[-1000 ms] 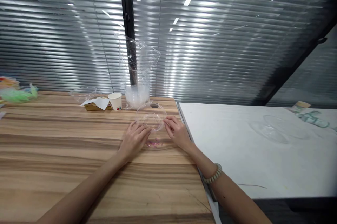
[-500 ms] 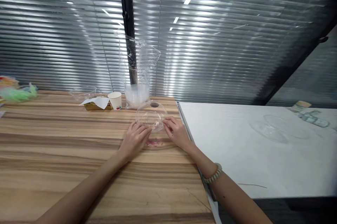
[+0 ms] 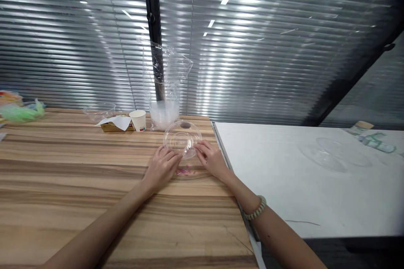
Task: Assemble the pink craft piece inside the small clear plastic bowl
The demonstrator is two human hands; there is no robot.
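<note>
Between my hands a round clear plastic lid [image 3: 182,138] stands tilted up, with rings pressed into its middle. My left hand [image 3: 162,166] pinches its lower left edge with closed fingers. On the lower right edge, my right hand [image 3: 212,160] grips it the same way. Just below the lid, small pink-purple pieces [image 3: 185,171] lie in or on something clear whose shape I cannot make out. A beaded bracelet [image 3: 257,209] circles my right wrist.
Behind the lid stands a stack of clear plastic containers [image 3: 164,114] in a clear bag. Left of it are a paper cup [image 3: 138,121], a small box with white tissue [image 3: 117,123] and a clear bowl [image 3: 99,111]. Clear lids [image 3: 325,155] lie on the white table [image 3: 271,189].
The lid has tilted slightly and its face shows more fully towards me. Both hands have stayed almost in place, still holding its edge.
</note>
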